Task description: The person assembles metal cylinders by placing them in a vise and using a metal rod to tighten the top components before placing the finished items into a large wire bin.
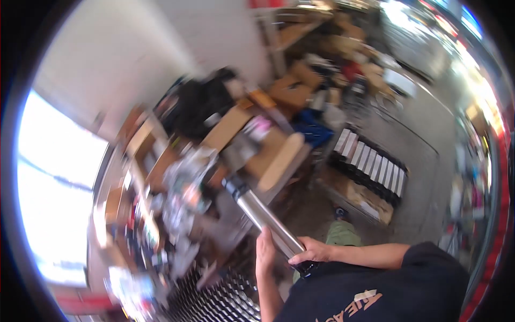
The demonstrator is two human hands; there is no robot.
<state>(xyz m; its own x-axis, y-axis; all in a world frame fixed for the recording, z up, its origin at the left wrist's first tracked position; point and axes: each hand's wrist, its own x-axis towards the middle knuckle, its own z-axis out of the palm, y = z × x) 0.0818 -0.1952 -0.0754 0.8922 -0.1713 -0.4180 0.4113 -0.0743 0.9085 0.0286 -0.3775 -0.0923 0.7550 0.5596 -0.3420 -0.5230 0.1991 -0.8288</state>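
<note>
A long silver metal tube [268,222] with black end pieces slants across in front of me, its far end up and to the left, its near end at my body. My right hand [314,250] is closed around it close to the black near end. A little further up, my left hand [265,251] is closed against the tube's left side, its fingers partly hidden behind the metal. Beyond the tube's far end is a cluttered workbench with an open cardboard box [228,129] and crumpled clear plastic bags [185,180].
Low on the right, several long white-topped pieces [371,163] lie in a row on a wooden pallet [357,201]. At lower left are rows of shiny, curved dark metal pieces [214,295]. More cardboard boxes [292,88] are piled at the back. Motion blurs much of the scene.
</note>
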